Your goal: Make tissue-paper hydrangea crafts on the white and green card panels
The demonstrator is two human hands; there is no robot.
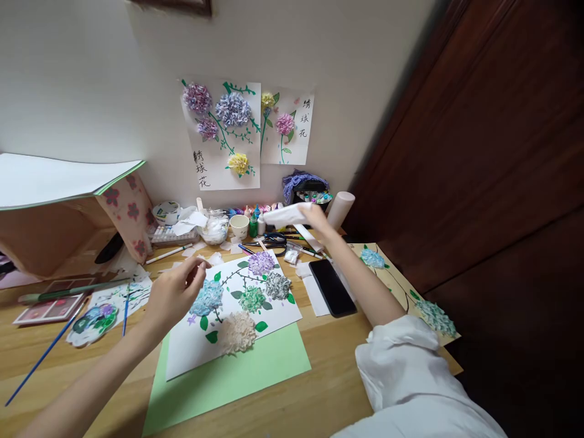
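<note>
My right hand reaches to the back of the table, fingers closed on a soft white folded tissue; its far edge is blurred. My left hand hovers over the left side of a white flower picture, its fingers curled together; anything they pinch is too small to make out. Raised crinkled-paper flowers stand out from the picture: a blue flower beside my left hand, a cream flower, a green flower, a grey flower and a purple flower. A green sheet lies under it.
A black phone lies right of the picture, near scissors. Behind are a paper cup, glue bottles and a white roll. Paint palette and brushes lie left. Finished pictures hang on the wall.
</note>
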